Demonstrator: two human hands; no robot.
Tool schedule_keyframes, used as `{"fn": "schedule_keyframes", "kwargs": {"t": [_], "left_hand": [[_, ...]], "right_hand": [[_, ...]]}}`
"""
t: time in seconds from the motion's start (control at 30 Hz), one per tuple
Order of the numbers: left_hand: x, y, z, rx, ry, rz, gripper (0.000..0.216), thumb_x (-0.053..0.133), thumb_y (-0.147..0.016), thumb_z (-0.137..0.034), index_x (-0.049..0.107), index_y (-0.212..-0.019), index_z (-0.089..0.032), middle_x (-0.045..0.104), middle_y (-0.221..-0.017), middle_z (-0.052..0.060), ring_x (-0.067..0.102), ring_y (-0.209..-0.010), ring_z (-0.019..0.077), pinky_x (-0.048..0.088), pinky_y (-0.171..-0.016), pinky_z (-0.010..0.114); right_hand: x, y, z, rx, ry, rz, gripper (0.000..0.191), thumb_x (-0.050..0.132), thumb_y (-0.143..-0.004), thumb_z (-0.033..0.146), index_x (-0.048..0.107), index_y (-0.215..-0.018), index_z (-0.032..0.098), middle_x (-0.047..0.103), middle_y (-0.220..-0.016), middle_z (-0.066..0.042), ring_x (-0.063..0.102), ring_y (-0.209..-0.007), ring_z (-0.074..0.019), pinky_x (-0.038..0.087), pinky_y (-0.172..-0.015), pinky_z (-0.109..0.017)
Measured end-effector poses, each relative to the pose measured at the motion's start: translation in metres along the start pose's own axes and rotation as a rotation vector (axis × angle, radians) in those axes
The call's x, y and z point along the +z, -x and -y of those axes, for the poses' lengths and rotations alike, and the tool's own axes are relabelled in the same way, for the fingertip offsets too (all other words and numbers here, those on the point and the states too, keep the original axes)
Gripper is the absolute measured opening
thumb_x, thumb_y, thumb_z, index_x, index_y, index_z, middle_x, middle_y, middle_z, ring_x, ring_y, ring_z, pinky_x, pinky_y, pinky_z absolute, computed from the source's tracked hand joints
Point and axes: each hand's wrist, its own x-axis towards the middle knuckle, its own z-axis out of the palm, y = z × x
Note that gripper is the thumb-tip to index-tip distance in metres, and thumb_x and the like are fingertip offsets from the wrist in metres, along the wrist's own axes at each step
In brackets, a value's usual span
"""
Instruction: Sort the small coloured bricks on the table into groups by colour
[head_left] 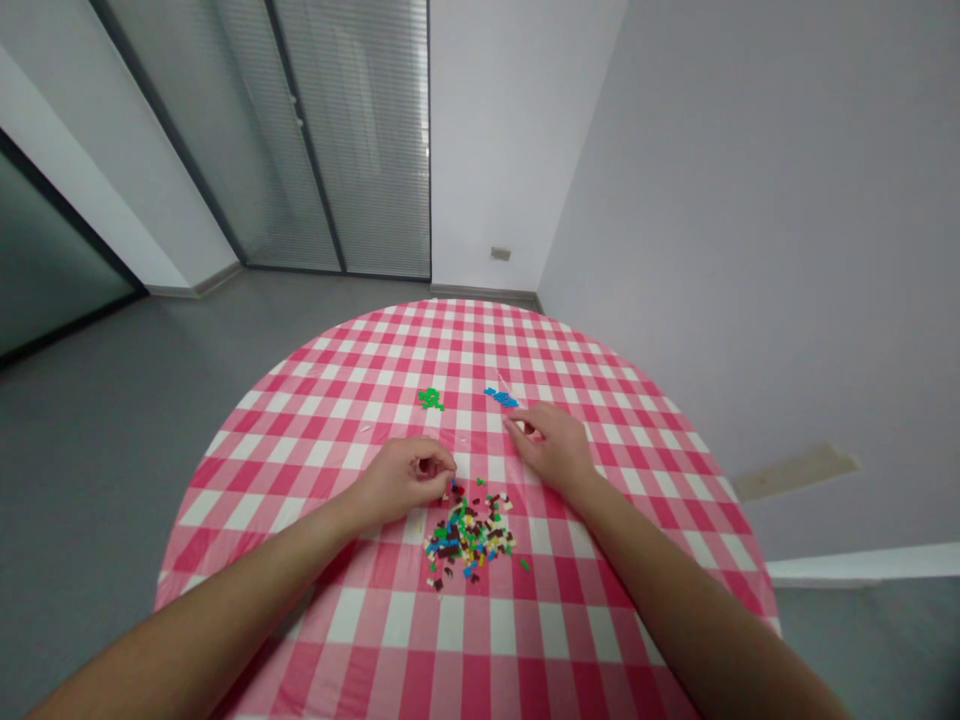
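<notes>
A heap of tiny mixed-colour pieces (469,535) lies on the round table with the pink-and-white checked cloth (352,620). My left hand (405,478) rests at the heap's far left edge, fingers curled and pinched together; what they hold is too small to make out. My right hand (551,445) lies on the cloth to the right, fingers stretched towards a small group of blue pieces (501,397) just beyond the fingertips. A small group of green pieces (430,399) sits further left, apart from both hands.
The table stands in a room corner: a plain wall (750,200) on the right, glass doors with blinds (337,130) at the back, grey floor (112,400) on the left. A wall socket (500,253) sits low on the back wall.
</notes>
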Motion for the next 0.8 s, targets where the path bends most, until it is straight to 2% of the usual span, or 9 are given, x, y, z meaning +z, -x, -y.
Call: {"fn": "schedule_keyframes", "kwargs": {"t": [0.1,0.17,0.3,0.57,0.8], "left_hand": [[0.003,-0.001,-0.003,-0.043,0.04,-0.037,0.012,0.058,-0.076,-0.018,0.069,-0.077,-0.018,0.068,-0.071,0.002,0.058,-0.063,0.0129,0.044,-0.059,0.025],[0.005,-0.001,-0.005,-0.065,0.057,-0.053,0.012,0.058,-0.078,-0.02,0.069,-0.077,-0.018,0.069,-0.069,0.001,0.059,-0.061,0.0128,0.045,-0.057,0.024],[0.007,-0.002,-0.009,-0.074,0.057,-0.073,0.013,0.058,-0.078,-0.022,0.069,-0.076,-0.017,0.069,-0.069,0.001,0.059,-0.058,0.0122,0.044,-0.054,0.023],[0.008,-0.002,-0.001,-0.053,0.036,-0.131,0.012,0.059,-0.079,-0.022,0.07,-0.077,-0.017,0.071,-0.074,0.003,0.062,-0.066,0.0141,0.047,-0.059,0.024],[0.008,-0.003,-0.004,-0.031,0.034,-0.111,0.013,0.059,-0.079,-0.022,0.07,-0.077,-0.017,0.072,-0.074,0.003,0.062,-0.066,0.0139,0.047,-0.06,0.024]], "right_hand": [[0.001,0.005,0.021,-0.26,-0.18,0.038,0.02,0.06,-0.092,0.034,0.071,-0.083,0.019,0.071,-0.074,-0.005,0.063,-0.071,-0.0167,0.047,-0.065,-0.028],[0.004,0.008,0.032,-0.323,-0.234,0.048,0.021,0.063,-0.091,0.038,0.07,-0.084,0.019,0.071,-0.072,-0.004,0.062,-0.068,-0.016,0.047,-0.062,-0.027],[0.01,0.011,0.043,-0.34,-0.27,0.075,0.02,0.061,-0.093,0.034,0.069,-0.083,0.018,0.071,-0.072,-0.004,0.062,-0.067,-0.0157,0.047,-0.061,-0.027],[0.01,0.013,0.048,-0.339,-0.246,0.065,0.019,0.056,-0.093,0.026,0.07,-0.083,0.018,0.071,-0.074,-0.006,0.062,-0.069,-0.0166,0.047,-0.062,-0.028],[0.012,0.014,0.047,-0.344,-0.246,0.078,0.02,0.06,-0.093,0.033,0.07,-0.084,0.018,0.069,-0.072,-0.005,0.06,-0.068,-0.0156,0.044,-0.059,-0.027]]}}
